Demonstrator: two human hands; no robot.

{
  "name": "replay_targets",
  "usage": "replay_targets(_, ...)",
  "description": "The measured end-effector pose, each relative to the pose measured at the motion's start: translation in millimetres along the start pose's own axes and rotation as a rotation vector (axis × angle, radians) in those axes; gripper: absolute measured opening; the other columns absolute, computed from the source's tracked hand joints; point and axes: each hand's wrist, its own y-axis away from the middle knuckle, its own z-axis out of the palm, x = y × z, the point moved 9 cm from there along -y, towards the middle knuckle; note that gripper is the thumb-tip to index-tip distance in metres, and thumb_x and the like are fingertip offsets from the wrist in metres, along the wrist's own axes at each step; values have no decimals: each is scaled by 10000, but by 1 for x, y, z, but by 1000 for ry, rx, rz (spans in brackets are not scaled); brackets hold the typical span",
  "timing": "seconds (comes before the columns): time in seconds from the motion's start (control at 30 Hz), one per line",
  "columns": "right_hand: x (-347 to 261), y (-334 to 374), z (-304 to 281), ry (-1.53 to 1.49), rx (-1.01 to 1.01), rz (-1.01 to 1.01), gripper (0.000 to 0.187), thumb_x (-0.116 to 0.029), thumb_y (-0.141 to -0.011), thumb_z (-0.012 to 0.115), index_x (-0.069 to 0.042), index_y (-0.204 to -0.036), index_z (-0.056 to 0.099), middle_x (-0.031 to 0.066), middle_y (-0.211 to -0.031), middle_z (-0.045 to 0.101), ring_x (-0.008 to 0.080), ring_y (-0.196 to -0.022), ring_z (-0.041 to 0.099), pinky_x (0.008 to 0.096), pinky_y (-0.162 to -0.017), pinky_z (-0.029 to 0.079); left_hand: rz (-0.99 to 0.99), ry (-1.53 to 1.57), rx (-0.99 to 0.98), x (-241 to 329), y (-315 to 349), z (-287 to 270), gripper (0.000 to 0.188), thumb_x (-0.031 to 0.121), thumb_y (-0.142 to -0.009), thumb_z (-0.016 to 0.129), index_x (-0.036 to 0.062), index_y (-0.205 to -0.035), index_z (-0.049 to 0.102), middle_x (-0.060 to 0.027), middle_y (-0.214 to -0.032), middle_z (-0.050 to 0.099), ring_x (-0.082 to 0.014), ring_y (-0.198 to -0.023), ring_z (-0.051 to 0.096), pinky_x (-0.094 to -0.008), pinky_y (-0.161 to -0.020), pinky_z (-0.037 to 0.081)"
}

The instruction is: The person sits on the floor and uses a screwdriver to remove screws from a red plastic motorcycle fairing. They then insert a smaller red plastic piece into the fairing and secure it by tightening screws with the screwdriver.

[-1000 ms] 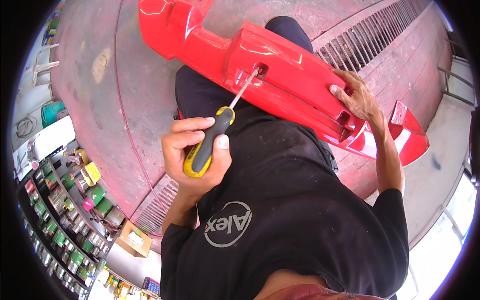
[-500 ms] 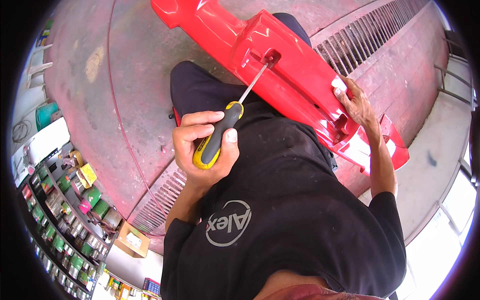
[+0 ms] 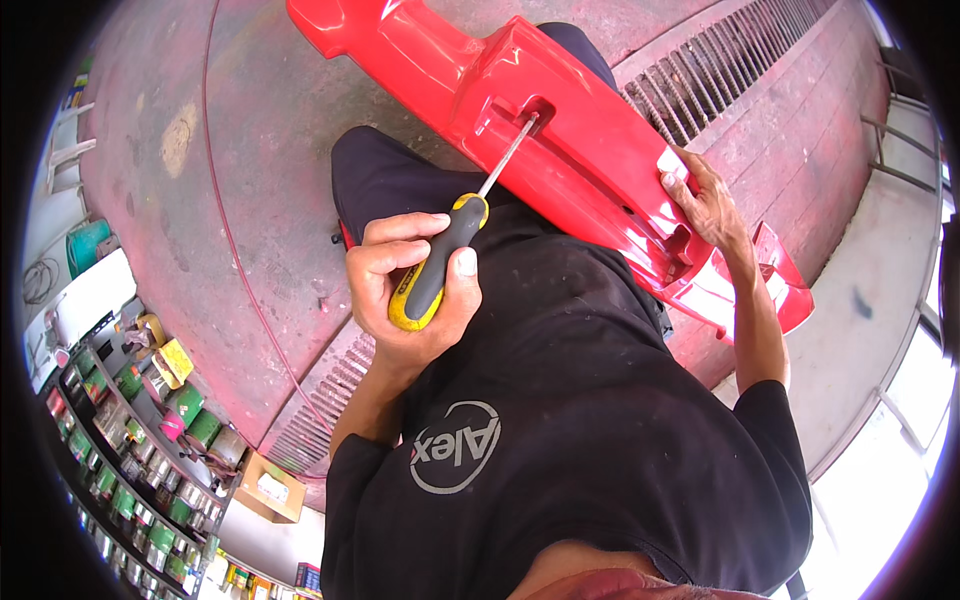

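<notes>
My left hand (image 3: 405, 290) is closed around the yellow and grey handle of a screwdriver (image 3: 440, 262). The metal shaft slants up and right, its tip inside a recess (image 3: 540, 112) in a glossy red moulded panel (image 3: 590, 150). What the tip meets in that recess is too small to make out. The long panel lies across my lap, running from the upper left to the right. Around its near right edge my right hand (image 3: 708, 200) grips, thumb on top and the other fingers partly hidden. A second recess (image 3: 680, 245) shows near that hand.
Red-stained floor (image 3: 290, 180) surrounds me, crossed by a thin hose or cable (image 3: 225, 220) on the left. Metal floor grates (image 3: 700, 85) run at upper right and lower left. Shelves of paint cans (image 3: 140, 470) and a cardboard box (image 3: 268, 488) stand at lower left.
The view has shifted slightly. The panel, the screwdriver and both hands keep nearly the same places relative to each other, with the screwdriver's tip still in the recess.
</notes>
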Motion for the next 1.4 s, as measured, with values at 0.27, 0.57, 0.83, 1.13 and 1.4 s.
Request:
replay_targets(0.27, -10, 0, -2, -1, -17, 37, 925, -732, -961, 665, -32, -1554, 542, 289, -1453, 630, 399, -1264, 671, 503, -1094, 524, -150, 85, 86, -8, 3, -6, 476, 206, -1000, 784, 4, -1185, 395, -160, -1099, 593, -189, -887, 634, -261, -761, 534)
replay_targets(0.57, -30, -11, 0, 63, -74, 51, 995, -790, -928, 656, -25, -1546, 507, 323, -1448, 624, 449, -1338, 633, 540, -1149, 475, 68, -185, 28, 23, -5, 2, 659, 108, -864, 945, -41, -1332, 505, -170, -1180, 598, -221, -994, 631, -324, -844, 541)
replay_targets(0.83, -55, -11, 5, 88, -42, 9, 1141, -841, -815, 750, 20, -1520, 500, 311, -1430, 624, 446, -1353, 622, 535, -1144, 488, 164, -210, 76, 22, -18, 6, 545, 182, -1036, 657, -91, -1483, 509, -269, -1478, 553, -327, -1265, 567, -407, -1038, 461)
replay_targets(1.13, -102, -37, 14, 235, 132, -238, 1154, -853, -770, 785, 138, -1321, 569, 327, -1282, 639, 464, -1296, 627, 539, -1079, 516, 140, -166, 335, 26, -29, -8, 497, 40, -1044, 691, -115, -1458, 464, -230, -1309, 629, -284, -1150, 678, -368, -968, 600)
replay_targets(1.4, -172, -40, 44, 376, 243, -659, 1027, -724, -899, 741, -82, -1636, 426, 208, -1697, 400, 458, -1610, 298, 664, -1307, 228, 196, -387, 238, 27, -28, -7, 446, 182, -1146, 464, -93, -1495, 496, -229, -1393, 655, -196, -1014, 665, -285, -825, 564)
